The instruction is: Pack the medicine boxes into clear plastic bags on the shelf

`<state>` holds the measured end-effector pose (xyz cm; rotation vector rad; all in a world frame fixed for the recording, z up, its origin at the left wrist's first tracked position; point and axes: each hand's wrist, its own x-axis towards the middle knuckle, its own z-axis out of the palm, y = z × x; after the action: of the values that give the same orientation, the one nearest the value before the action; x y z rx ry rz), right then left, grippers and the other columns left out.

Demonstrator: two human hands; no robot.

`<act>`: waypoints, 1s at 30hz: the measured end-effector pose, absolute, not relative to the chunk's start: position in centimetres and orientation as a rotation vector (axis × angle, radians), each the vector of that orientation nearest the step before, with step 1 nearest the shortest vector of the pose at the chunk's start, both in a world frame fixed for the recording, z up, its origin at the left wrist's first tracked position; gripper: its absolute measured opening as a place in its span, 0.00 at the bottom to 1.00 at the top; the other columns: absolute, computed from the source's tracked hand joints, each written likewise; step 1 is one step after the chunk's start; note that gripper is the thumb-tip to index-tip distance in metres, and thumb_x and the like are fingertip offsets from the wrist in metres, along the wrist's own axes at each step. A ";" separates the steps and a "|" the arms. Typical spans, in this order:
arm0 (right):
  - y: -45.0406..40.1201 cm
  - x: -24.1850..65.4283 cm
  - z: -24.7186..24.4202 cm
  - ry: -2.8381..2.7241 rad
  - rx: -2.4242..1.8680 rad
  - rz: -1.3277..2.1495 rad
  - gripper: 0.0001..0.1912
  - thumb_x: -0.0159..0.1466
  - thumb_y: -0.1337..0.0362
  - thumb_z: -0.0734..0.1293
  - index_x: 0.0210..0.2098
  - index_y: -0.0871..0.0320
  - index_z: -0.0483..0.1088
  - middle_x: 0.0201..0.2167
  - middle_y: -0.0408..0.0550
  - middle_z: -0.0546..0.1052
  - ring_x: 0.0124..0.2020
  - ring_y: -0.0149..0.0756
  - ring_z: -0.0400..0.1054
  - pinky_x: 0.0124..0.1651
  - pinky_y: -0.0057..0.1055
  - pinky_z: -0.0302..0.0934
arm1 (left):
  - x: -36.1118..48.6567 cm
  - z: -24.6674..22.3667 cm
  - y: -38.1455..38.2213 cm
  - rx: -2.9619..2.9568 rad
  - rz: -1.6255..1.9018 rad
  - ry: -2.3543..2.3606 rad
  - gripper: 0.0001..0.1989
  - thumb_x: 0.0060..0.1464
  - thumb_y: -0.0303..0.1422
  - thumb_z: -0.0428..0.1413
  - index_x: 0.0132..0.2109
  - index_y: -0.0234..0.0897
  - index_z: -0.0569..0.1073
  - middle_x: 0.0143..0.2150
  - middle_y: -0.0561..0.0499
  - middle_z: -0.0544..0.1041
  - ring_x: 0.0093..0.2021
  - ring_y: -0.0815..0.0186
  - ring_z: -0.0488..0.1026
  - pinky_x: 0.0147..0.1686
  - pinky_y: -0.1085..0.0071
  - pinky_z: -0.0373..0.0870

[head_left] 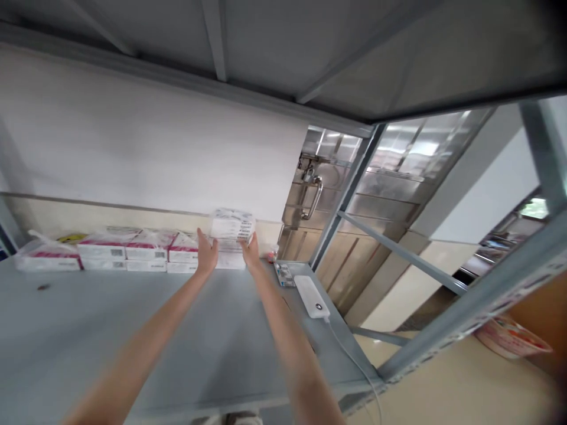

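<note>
Both my arms reach over a grey metal shelf (177, 330) to its back edge. Between my hands is a white package in clear plastic (233, 226) with printed labels, on top of white boxes at the right end of a row. My left hand (207, 254) presses on its left side and my right hand (250, 251) on its right side, thumbs toward the front. To the left, white and magenta boxes in clear plastic (148, 245) stand stacked against the wall.
A white power strip (311, 296) with a cable and a small blue-and-white packet (284, 275) lie at the right. Grey shelf posts (348, 195) rise there; another shelf hangs overhead. A pink-and-white basin (511, 337) is on the floor.
</note>
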<state>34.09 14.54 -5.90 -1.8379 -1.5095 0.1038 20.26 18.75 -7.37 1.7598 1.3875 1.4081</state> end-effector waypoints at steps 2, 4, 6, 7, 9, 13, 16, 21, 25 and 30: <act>12.0 33.0 -7.2 -1.282 -1.887 0.082 0.33 0.65 0.65 0.53 0.67 0.64 0.39 0.65 0.64 0.56 0.66 0.46 0.49 0.62 0.46 0.51 | 20.0 -8.9 16.1 1.842 1.463 1.333 0.34 0.61 0.38 0.41 0.68 0.28 0.39 0.72 0.38 0.42 0.71 0.60 0.38 0.68 0.60 0.40; 8.6 31.3 -9.6 -1.182 -1.896 0.089 0.32 0.63 0.67 0.54 0.66 0.64 0.44 0.65 0.62 0.57 0.66 0.46 0.50 0.63 0.45 0.51 | 19.5 -11.3 12.7 1.959 1.405 1.247 0.31 0.61 0.36 0.41 0.68 0.34 0.42 0.71 0.41 0.47 0.71 0.62 0.42 0.68 0.59 0.42; 4.9 29.4 -12.4 -1.270 -1.931 0.144 0.31 0.62 0.68 0.55 0.65 0.62 0.48 0.64 0.60 0.59 0.65 0.47 0.52 0.62 0.46 0.53 | 18.7 -13.9 9.3 2.066 1.264 1.158 0.29 0.58 0.31 0.42 0.66 0.37 0.48 0.68 0.42 0.54 0.69 0.62 0.47 0.66 0.57 0.48; 3.2 28.4 -13.7 -1.331 -1.985 0.173 0.31 0.62 0.68 0.56 0.65 0.62 0.50 0.64 0.60 0.59 0.65 0.47 0.53 0.62 0.46 0.53 | 18.2 -15.0 7.8 2.099 1.184 1.121 0.28 0.56 0.28 0.42 0.64 0.36 0.52 0.66 0.41 0.57 0.68 0.62 0.52 0.65 0.58 0.52; 0.2 26.9 -15.6 -1.515 -2.090 0.205 0.29 0.63 0.67 0.57 0.64 0.61 0.53 0.63 0.59 0.60 0.65 0.46 0.52 0.63 0.47 0.51 | 17.1 -16.8 5.3 2.144 0.993 1.109 0.26 0.52 0.23 0.42 0.59 0.35 0.61 0.59 0.42 0.67 0.61 0.62 0.63 0.61 0.59 0.60; -3.5 25.1 -16.2 -1.801 -2.100 0.147 0.24 0.67 0.65 0.55 0.62 0.57 0.57 0.65 0.55 0.59 0.68 0.42 0.46 0.67 0.51 0.41 | 15.0 -17.9 1.6 2.262 0.809 1.324 0.18 0.53 0.22 0.43 0.48 0.36 0.69 0.52 0.42 0.71 0.55 0.58 0.68 0.57 0.56 0.64; -4.6 24.6 -15.4 -1.778 -2.102 0.116 0.23 0.68 0.65 0.52 0.61 0.58 0.59 0.66 0.54 0.58 0.68 0.41 0.46 0.67 0.50 0.39 | 14.4 -17.7 -0.4 2.374 0.823 1.448 0.17 0.56 0.25 0.43 0.52 0.34 0.68 0.57 0.38 0.67 0.59 0.54 0.64 0.57 0.53 0.63; -4.7 24.4 -15.0 -1.749 -2.092 0.146 0.23 0.68 0.64 0.52 0.61 0.59 0.60 0.65 0.53 0.59 0.67 0.41 0.48 0.67 0.48 0.39 | 14.4 -17.6 -1.5 2.460 0.784 1.464 0.17 0.59 0.26 0.42 0.53 0.33 0.66 0.58 0.39 0.67 0.61 0.56 0.62 0.58 0.55 0.62; -4.6 24.5 -15.4 -1.749 -2.078 0.127 0.23 0.68 0.64 0.51 0.60 0.59 0.61 0.65 0.53 0.60 0.67 0.42 0.48 0.67 0.48 0.39 | 14.4 -17.2 -1.5 2.429 0.739 1.474 0.17 0.60 0.25 0.41 0.54 0.30 0.66 0.60 0.37 0.65 0.61 0.56 0.62 0.59 0.59 0.61; -4.3 24.6 -15.8 -1.759 -2.094 0.060 0.23 0.67 0.65 0.52 0.59 0.58 0.63 0.64 0.55 0.61 0.65 0.43 0.52 0.65 0.49 0.44 | 14.5 -16.8 -1.7 2.399 0.707 1.482 0.17 0.59 0.25 0.42 0.54 0.32 0.66 0.59 0.38 0.66 0.61 0.56 0.62 0.58 0.57 0.61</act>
<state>24.64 -4.33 -15.77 -2.0941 -1.7587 0.0605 14.48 -1.65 -16.77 2.3990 1.4818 0.7071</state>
